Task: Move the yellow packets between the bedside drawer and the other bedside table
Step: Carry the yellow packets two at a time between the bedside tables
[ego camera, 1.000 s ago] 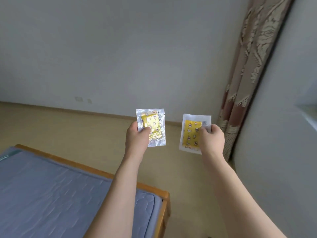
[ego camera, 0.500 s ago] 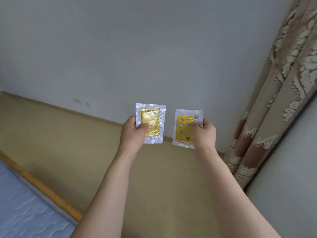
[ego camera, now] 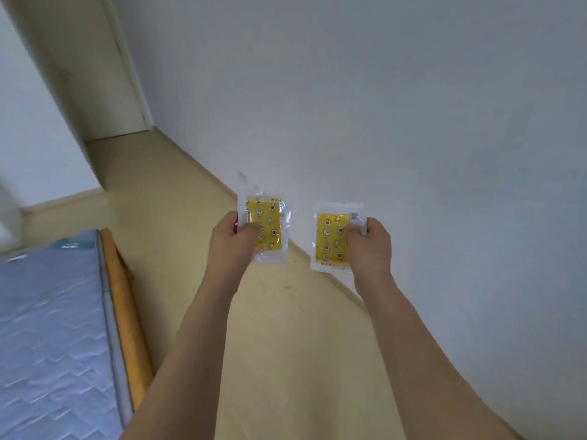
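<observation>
we pinch one upright yellow packet (ego camera: pixel 264 229) in our left hand (ego camera: pixel 233 239), another (ego camera: pixel 332 238) in our right hand (ego camera: pixel 370 246), side by side, apart.

Two packets (ego camera: pixel 265 230) (ego camera: pixel 332 238) were yellow with moon-and-star prints inside clear wrappers; the mattress (ego camera: pixel 54 328) was blue, its frame (ego camera: pixel 125 312) orange wood.

A plain pale wall (ego camera: pixel 381 106) fills most of the view, met along its base by a beige floor (ego camera: pixel 178 217). At the lower left a bed is seen, its blue-grey quilted mattress (ego camera: pixel 47 328) edged by an orange wooden frame (ego camera: pixel 122 300). A beige door (ego camera: pixel 92 65) is set at the upper left. Soft, even light is cast throughout.
</observation>
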